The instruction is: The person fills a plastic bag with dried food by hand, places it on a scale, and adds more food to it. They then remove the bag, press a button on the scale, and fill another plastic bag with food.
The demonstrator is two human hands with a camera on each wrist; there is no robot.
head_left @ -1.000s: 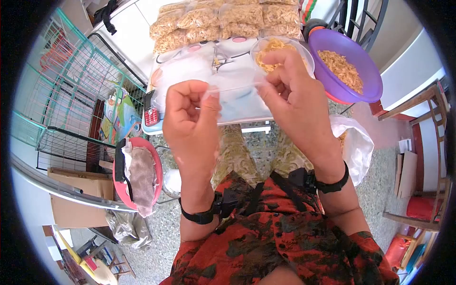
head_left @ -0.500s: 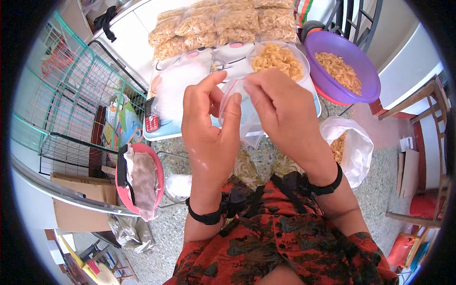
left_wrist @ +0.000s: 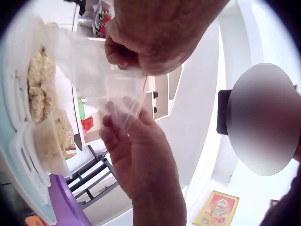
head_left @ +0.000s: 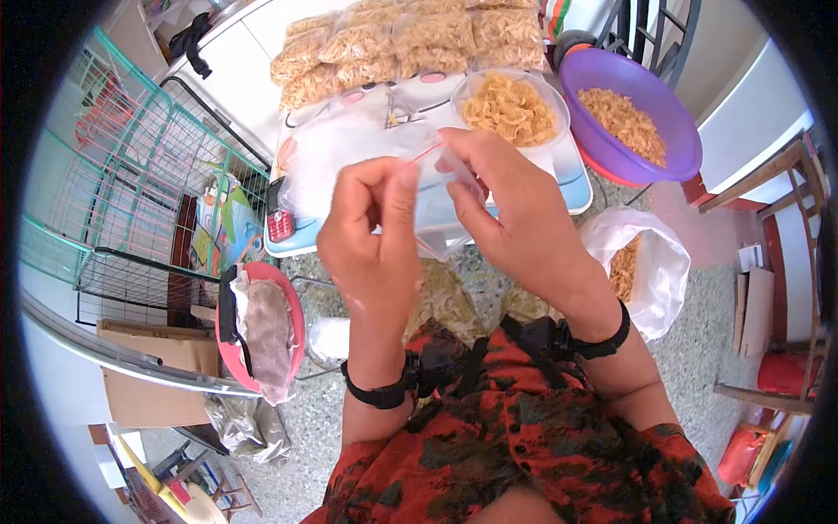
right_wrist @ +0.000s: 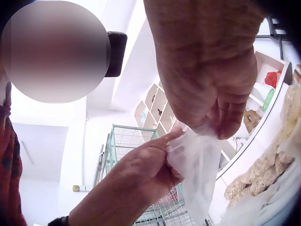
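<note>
A clear plastic zip bag [head_left: 441, 210] with a red line along its mouth hangs between my two hands above the table's near edge. My left hand [head_left: 371, 218] pinches one side of the mouth between thumb and curled fingers. At the opposite side my right hand [head_left: 524, 210] holds the bag's edge, its thumb and index finger spread around the film. Through the plastic [left_wrist: 89, 70] in the left wrist view, some right fingertips show faintly. The bag [right_wrist: 200, 174] droops below both hands in the right wrist view. Beyond the left hand lies a pile of thin clear bags [head_left: 323, 166].
A clear bowl of yellowish dried flakes [head_left: 511, 109] stands on the table [head_left: 301, 243], before stacked filled bags [head_left: 362, 44]. A purple basin [head_left: 681, 157] and a white sack [head_left: 659, 288], both holding flakes, are at right. A red phone-like device [head_left: 280, 225] lies at the left corner.
The bag, earlier stretched flat between the hands, now has its mouth parted. My right hand has moved left from over the bowl, leaving the bowl in plain view.
</note>
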